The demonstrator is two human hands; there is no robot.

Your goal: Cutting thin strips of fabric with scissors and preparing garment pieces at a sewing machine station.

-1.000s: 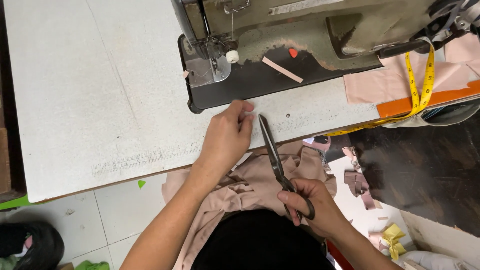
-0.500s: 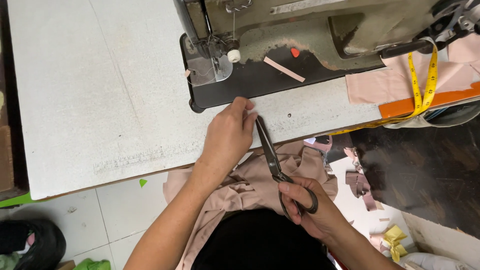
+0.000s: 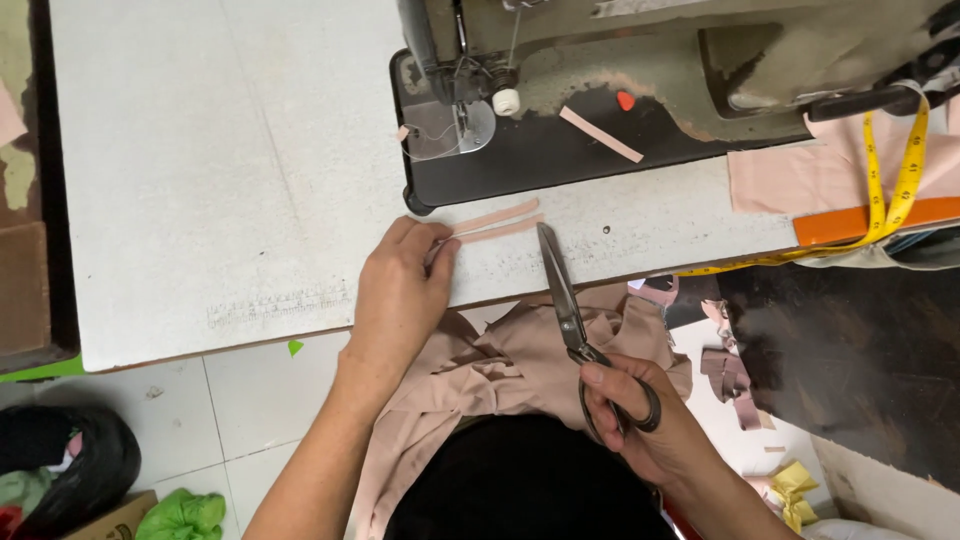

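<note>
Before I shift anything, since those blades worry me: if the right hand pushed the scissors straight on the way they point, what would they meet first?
Probably the pink fabric strips just beyond the scissors tips in the right hand; farther on, the sewing machine base.

head cam | looks steeply down | close over table [image 3: 200, 150] edge, lap

White worktable [image 3: 200, 150], pale tiled floor [image 3: 180, 420], dark wooden surface [image 3: 860, 370] at right

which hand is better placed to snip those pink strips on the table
Likely the right hand: it holds the scissors, tips beside the pink strips. The left hand pins their end.
</note>
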